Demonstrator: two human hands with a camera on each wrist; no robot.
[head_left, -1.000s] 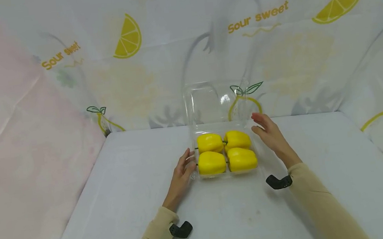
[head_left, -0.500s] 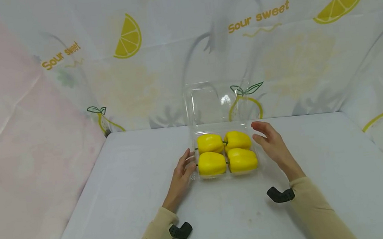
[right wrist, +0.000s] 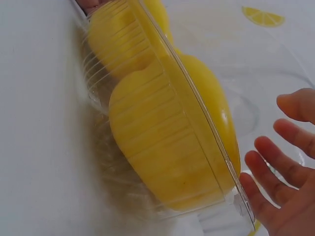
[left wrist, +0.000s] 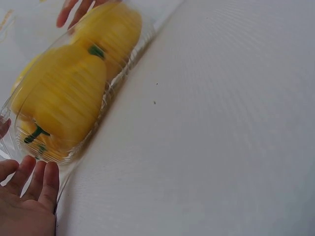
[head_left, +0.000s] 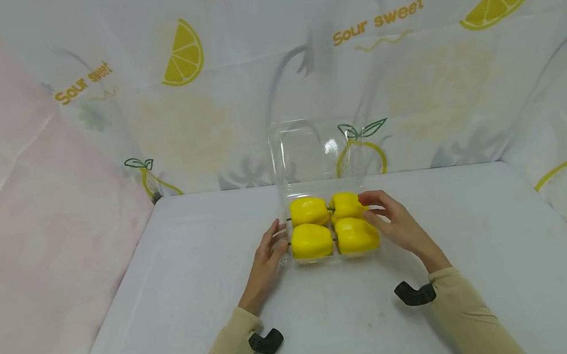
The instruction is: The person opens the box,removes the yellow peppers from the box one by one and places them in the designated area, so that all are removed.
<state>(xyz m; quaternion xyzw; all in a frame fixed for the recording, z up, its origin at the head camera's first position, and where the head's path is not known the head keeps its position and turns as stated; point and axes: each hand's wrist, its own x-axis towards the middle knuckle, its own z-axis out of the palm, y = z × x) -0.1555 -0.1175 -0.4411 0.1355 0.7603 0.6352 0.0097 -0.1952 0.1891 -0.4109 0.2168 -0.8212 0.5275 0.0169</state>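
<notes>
Several yellow bell peppers (head_left: 311, 241) with green stems lie in two rows inside a clear plastic clamshell box (head_left: 333, 257). Its transparent lid (head_left: 304, 154) stands raised at the back. My left hand (head_left: 266, 262) rests with loosely extended fingers against the box's left side; the left wrist view shows its fingertips (left wrist: 50, 169) right at the ribbed wall. My right hand (head_left: 398, 227) is at the right side, fingers spread and slightly bent, holding nothing. In the head view its fingertips overlap the back right pepper (head_left: 344, 204); the right wrist view shows them at the box's rim (right wrist: 216, 132).
The box stands on a white table (head_left: 183, 257), near its back edge. Behind rises a pale cloth backdrop (head_left: 234, 107) printed with lemons and lettering, and similar cloth hangs on both sides. Black wrist mounts (head_left: 266, 342) sit at both sleeves.
My right hand has come down from beside the lid and moved left to the box's right edge. My left hand stays at the left side. The view has shifted slightly.
</notes>
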